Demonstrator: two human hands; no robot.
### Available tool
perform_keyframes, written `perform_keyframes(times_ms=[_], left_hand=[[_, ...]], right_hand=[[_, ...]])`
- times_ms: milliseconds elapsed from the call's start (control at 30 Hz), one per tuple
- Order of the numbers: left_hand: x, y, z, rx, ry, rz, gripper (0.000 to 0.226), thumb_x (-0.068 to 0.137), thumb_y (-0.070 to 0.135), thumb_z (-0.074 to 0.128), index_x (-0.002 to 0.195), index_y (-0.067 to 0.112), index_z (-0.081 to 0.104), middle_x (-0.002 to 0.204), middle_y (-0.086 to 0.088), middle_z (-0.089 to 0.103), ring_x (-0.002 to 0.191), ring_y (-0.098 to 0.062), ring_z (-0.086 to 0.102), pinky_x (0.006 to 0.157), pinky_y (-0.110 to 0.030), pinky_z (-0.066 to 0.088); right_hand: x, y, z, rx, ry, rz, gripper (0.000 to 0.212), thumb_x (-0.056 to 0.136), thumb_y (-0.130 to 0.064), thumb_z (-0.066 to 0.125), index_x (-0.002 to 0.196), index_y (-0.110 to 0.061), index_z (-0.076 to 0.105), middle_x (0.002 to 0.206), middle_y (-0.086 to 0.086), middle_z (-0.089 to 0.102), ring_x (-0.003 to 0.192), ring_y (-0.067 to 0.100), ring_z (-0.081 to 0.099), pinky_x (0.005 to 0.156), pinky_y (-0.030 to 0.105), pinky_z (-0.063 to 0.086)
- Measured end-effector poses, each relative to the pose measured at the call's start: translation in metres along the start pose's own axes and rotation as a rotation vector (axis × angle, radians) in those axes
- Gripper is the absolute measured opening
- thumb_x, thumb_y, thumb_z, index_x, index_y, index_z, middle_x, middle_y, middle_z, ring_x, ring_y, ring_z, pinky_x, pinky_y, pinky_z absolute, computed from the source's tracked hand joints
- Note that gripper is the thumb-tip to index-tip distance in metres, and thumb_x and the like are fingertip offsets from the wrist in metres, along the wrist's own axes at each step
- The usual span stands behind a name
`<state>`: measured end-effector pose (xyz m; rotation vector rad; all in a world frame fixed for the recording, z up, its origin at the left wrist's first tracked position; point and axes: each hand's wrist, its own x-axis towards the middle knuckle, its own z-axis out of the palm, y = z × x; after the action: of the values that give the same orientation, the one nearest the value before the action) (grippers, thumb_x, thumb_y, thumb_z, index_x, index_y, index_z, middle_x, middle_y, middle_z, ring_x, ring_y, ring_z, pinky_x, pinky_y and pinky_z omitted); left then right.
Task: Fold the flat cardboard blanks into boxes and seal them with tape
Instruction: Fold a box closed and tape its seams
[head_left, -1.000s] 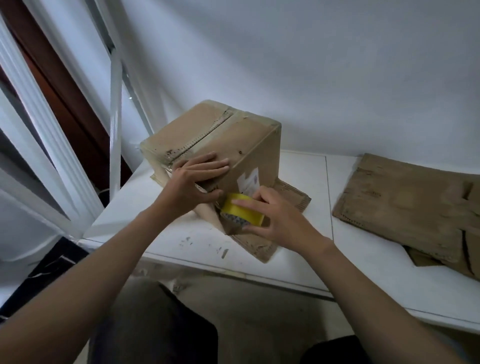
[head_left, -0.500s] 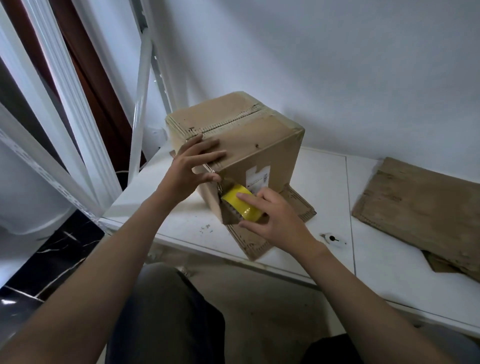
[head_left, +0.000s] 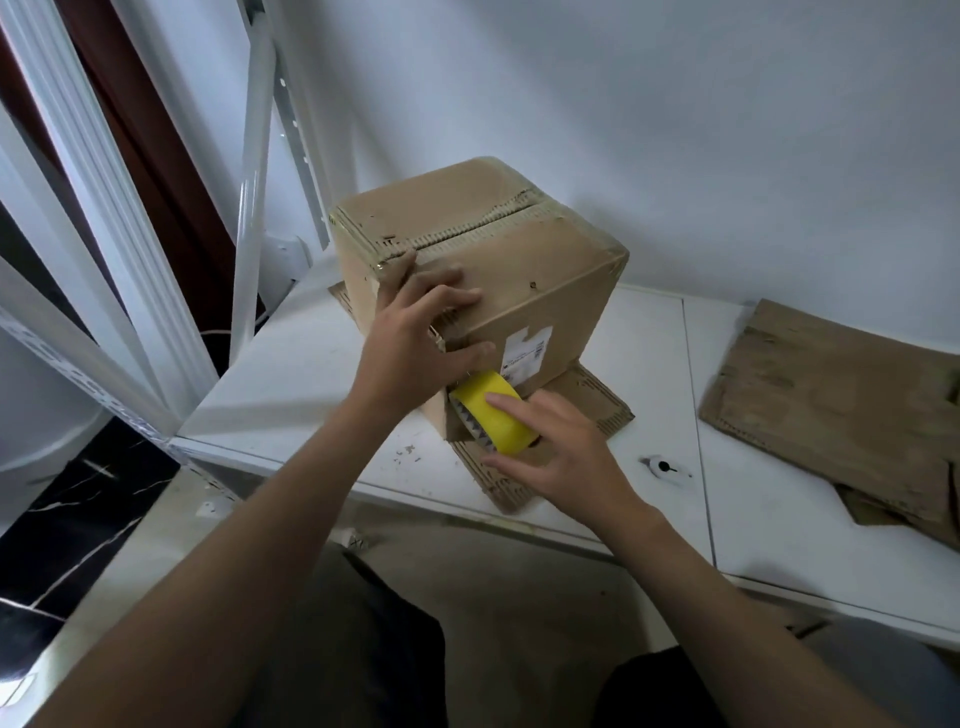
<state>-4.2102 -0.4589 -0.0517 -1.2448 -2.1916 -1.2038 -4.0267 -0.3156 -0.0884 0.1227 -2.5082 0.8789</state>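
The box (head_left: 519, 270) stands on a flat blank (head_left: 587, 400) near the left rear corner of the desk (head_left: 291, 384). The left hand (head_left: 415, 343), fingers spread, presses its top edge. The right hand (head_left: 561, 452) grips the yellow tape roll (head_left: 493, 415), which has moved slightly down the near face, so sealing appears to be in progress.

White table (head_left: 291, 395); white metal upright (head_left: 253, 156) at 10 o'clock; black marbled floor (head_left: 78, 499) at 8 o'clock
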Motion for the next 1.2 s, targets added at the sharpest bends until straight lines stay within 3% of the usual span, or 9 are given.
perform_keyframes(times_ms=[100,167,467,633,767,867,1000,1100,1200], left_hand=[[-0.006,0.006,-0.004,-0.021,-0.038,0.066,0.051,0.072,0.050,0.083,0.111,0.018,0.074,0.134,0.007,0.063,0.144,-0.027,0.039,0.102,-0.041,0.048],[-0.009,0.013,-0.005,-0.031,-0.045,0.108,0.050,0.073,0.050,0.083,0.111,0.018,0.075,0.133,0.007,0.064,0.142,-0.025,0.041,0.096,-0.044,0.052],[-0.003,-0.007,-0.015,-0.123,-0.082,0.176,0.042,0.075,0.035,0.089,0.107,0.010,0.077,0.124,-0.002,0.070,0.138,-0.029,0.049,0.105,-0.044,0.048],[0.004,-0.019,-0.014,-0.127,-0.076,0.062,0.051,0.077,0.041,0.086,0.116,0.012,0.071,0.132,0.003,0.065,0.140,-0.020,0.044,0.094,-0.040,0.053],[-0.003,-0.019,-0.015,-0.087,-0.139,0.049,0.062,0.074,0.042,0.087,0.125,0.015,0.064,0.142,0.004,0.057,0.147,-0.023,0.034,0.110,-0.047,0.043],[-0.010,-0.010,-0.022,-0.190,-0.116,-0.126,0.069,0.072,0.040,0.089,0.127,0.013,0.057,0.143,0.007,0.053,0.145,-0.015,0.035,0.109,-0.048,0.044],[-0.039,0.036,-0.024,-0.293,0.185,-0.671,0.052,0.083,0.035,0.082,0.109,0.014,0.043,0.110,0.000,0.054,0.100,-0.017,0.061,0.081,-0.030,0.054],[-0.062,0.078,-0.009,-0.664,-0.013,-1.047,0.037,0.095,0.028,0.069,0.111,0.012,0.040,0.106,-0.007,0.061,0.080,-0.014,0.070,0.062,-0.027,0.056],[-0.074,0.096,0.008,-0.765,-0.045,-1.111,0.037,0.097,0.018,0.067,0.124,0.009,0.043,0.116,-0.012,0.066,0.088,-0.015,0.072,0.068,-0.029,0.062]], right_hand=[[-0.015,-0.006,-0.003,-0.025,0.007,0.005,0.064,0.083,-0.036,0.082,0.141,-0.021,0.059,0.101,-0.015,0.046,0.090,0.008,0.046,0.076,0.021,0.041],[-0.024,-0.011,-0.003,-0.023,0.014,0.015,0.065,0.082,-0.039,0.082,0.140,-0.020,0.059,0.101,-0.018,0.044,0.091,0.007,0.046,0.076,0.019,0.039],[-0.018,-0.034,-0.001,-0.020,0.065,0.021,0.063,0.083,-0.047,0.076,0.138,-0.018,0.061,0.098,-0.013,0.047,0.087,0.007,0.048,0.073,0.016,0.037],[0.006,-0.020,0.012,-0.085,0.040,0.084,0.064,0.081,-0.045,0.080,0.138,-0.024,0.061,0.096,-0.003,0.058,0.087,0.014,0.051,0.071,0.033,0.049],[0.006,-0.010,0.019,-0.069,0.018,0.065,0.067,0.081,-0.053,0.073,0.140,-0.026,0.059,0.095,-0.002,0.058,0.088,0.015,0.051,0.074,0.031,0.047],[0.003,-0.007,0.016,-0.025,0.015,0.052,0.069,0.079,-0.050,0.077,0.141,-0.026,0.058,0.095,-0.003,0.055,0.087,0.015,0.050,0.074,0.029,0.046],[0.002,-0.002,0.001,-0.004,-0.042,0.053,0.067,0.081,-0.055,0.071,0.143,-0.034,0.055,0.099,-0.005,0.054,0.091,0.015,0.049,0.077,0.029,0.045],[-0.001,-0.001,-0.016,-0.073,-0.166,0.102,0.061,0.090,-0.051,0.064,0.148,-0.043,0.044,0.111,-0.009,0.050,0.103,0.011,0.046,0.083,0.027,0.043],[-0.009,0.009,-0.039,-0.088,-0.207,0.111,0.053,0.096,-0.043,0.058,0.147,-0.039,0.048,0.113,-0.011,0.048,0.104,0.006,0.045,0.088,0.016,0.040]])
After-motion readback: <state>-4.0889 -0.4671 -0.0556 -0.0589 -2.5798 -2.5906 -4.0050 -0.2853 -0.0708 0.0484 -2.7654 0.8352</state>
